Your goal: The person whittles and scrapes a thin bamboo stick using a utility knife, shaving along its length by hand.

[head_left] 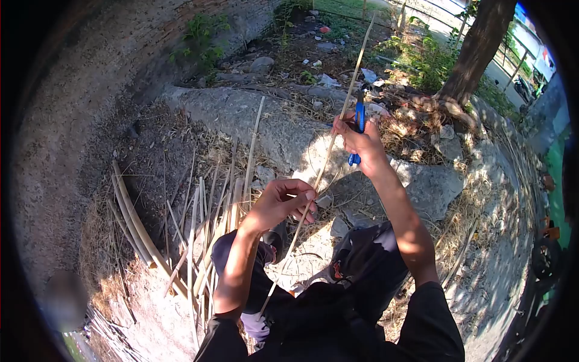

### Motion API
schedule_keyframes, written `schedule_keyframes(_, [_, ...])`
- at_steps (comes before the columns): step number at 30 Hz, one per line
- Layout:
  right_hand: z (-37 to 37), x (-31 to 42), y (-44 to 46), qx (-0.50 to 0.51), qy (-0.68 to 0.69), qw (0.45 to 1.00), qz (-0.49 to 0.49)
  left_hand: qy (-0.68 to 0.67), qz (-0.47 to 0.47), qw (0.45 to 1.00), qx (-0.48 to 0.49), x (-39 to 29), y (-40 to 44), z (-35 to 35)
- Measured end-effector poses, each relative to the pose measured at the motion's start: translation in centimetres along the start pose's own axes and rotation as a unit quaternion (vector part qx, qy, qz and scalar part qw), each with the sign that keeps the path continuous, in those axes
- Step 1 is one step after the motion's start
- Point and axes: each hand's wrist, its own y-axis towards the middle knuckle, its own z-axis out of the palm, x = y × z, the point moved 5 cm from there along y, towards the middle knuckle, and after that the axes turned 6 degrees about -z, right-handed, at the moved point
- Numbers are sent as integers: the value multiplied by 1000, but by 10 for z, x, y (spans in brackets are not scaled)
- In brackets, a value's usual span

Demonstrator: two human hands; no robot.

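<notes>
Brick is exposed along the top of the wall (175,33), by which the left side is filled. At its foot, dry ground is covered by a pile (192,241) of long, pale strips, some curved, spread in a loose fan. Just right of the pile, the strip (326,160) is pinched between the thumb and fingers of the left hand (277,206). It is held at a slant in front of the body, its lower end down by the dark trousers (377,250) and its upper end raised above both hands. Behind it, a long grey slab (232,114) is laid across the ground, and beyond that, scattered litter is seen among stones and plants. Farther right, the blue cutter (360,117) is clasped upright in the right hand (363,142), by whose fingertips the strip is also met. Roots are spread beneath the tree (479,51) at the upper right. At the far right edge, a green sheet (558,193) is partly shown, blurred.
</notes>
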Motion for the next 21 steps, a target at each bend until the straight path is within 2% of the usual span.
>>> schedule_keyframes(6, [14,0,-1,18,-29,999,27,-93,5,996,3,23,-2,-2])
schedule_keyframes(14, [24,-6,-4,48,-72,996,26,-105,17,994,-31,30,-4,-9])
schedule_keyframes(16, [18,-16,0,18,-175,984,25,-105,26,993,-48,32,-2,-11])
schedule_keyframes(17, [17,-24,1,19,-176,984,25,-115,22,990,-73,33,0,-14])
schedule_keyframes(19, [25,-14,-2,18,-335,928,-161,-125,19,987,-97,37,2,-19])
schedule_keyframes(20, [25,-19,-6,45,-404,904,-129,-103,21,986,-128,41,2,-24])
schedule_keyframes(21, [28,-22,-10,47,-404,904,-129,-82,24,984,-159,45,3,-29])
